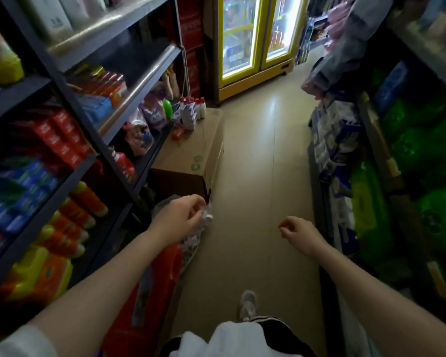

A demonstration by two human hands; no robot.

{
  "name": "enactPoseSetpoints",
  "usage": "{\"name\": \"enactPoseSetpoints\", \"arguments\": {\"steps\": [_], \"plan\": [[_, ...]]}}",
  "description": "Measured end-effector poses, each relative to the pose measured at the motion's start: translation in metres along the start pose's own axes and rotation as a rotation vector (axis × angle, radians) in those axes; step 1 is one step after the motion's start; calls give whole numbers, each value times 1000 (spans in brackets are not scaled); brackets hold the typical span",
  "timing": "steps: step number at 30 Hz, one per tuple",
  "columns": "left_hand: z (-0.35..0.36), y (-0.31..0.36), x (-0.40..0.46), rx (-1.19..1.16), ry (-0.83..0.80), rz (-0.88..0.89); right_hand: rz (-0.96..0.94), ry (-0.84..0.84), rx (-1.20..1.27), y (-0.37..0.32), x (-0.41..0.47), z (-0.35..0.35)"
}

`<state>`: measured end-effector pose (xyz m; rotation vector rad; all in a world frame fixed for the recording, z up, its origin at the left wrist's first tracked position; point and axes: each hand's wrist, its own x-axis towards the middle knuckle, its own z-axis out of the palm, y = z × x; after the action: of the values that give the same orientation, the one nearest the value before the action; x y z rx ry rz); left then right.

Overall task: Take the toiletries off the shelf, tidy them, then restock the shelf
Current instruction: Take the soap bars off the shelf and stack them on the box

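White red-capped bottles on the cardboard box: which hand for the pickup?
Right hand, probably: it holds nothing. The left hand pinches a crinkly white packet, though it is on the side of the white red-capped bottles.

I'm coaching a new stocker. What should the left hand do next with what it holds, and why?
Probably carry the small white package pinched in the left hand to the cardboard box ahead, where white red-capped bottles already stand. The right hand holds nothing.

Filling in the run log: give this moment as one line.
place: shop aisle | left hand: pinches small white item | right hand: loosely curled, holds nothing | cardboard box: bottles on top
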<state>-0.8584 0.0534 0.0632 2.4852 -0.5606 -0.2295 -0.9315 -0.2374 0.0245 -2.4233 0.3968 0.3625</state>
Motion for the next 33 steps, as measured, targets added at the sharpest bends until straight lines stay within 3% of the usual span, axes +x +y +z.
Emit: {"name": "enactPoseSetpoints", "arguments": {"steps": [7,16,26,30,33], "plan": [[1,-19,144,49,-46,-187,-175,-2,39,-53,153,-85],[-29,-79,321,29,-14,-307,-338,-73,-3,-119,361,-131],[-128,-113,466,62,295,-312,-393,-219,-145,-212,573,-143],[-153,-139,491,91,389,-443,-493,-334,-241,-265,646,-127],[-162,-162,501,75,443,-606,-691,-430,-320,-315,688,-114]]}}
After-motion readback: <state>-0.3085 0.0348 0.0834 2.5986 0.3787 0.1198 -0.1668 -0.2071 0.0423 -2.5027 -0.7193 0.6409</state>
